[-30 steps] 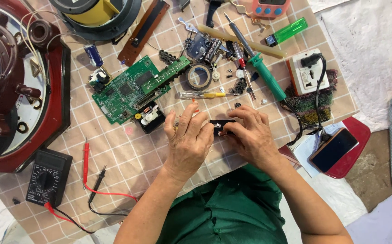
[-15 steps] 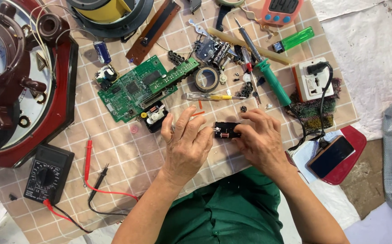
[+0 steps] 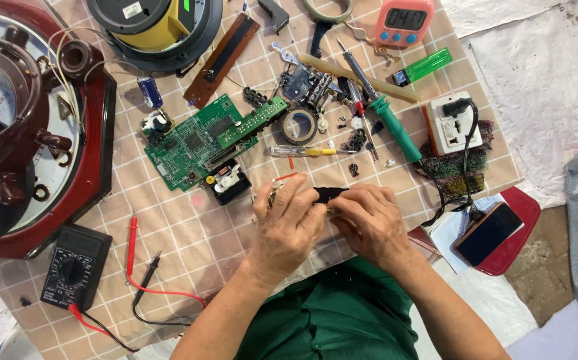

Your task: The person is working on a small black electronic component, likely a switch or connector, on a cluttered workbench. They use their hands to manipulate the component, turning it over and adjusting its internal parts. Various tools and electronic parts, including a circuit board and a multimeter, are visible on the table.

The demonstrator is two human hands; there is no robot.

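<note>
Starting at the far left, a large dark red round housing (image 3: 42, 133) with brown knobs covers that end of the tiled tabletop (image 3: 189, 233), and below it lies a black multimeter (image 3: 75, 267) with red and black probe leads (image 3: 142, 267) trailing to the right. Next comes a green circuit board (image 3: 202, 143), with a small black and white part (image 3: 229, 183) just below its lower edge and a yellow and black round unit (image 3: 155, 23) above it. In the middle, the left hand (image 3: 289, 227) and the right hand (image 3: 369, 223) meet over the near edge of the table, fingers pinched together on a small black component (image 3: 331, 195) held between them; both hands are closed on it, and only its dark top shows between the fingertips. Above the hands lie a roll of tape (image 3: 299, 125), a yellow-handled screwdriver (image 3: 309, 152) and a green-handled soldering iron (image 3: 385, 117). Farther right sit a pink timer (image 3: 403, 21), a green lighter (image 3: 425, 65) and a white power socket (image 3: 452, 123) with a black plug in it. A dark phone (image 3: 489, 233) rests on a red stool (image 3: 522, 230) at the far right
</note>
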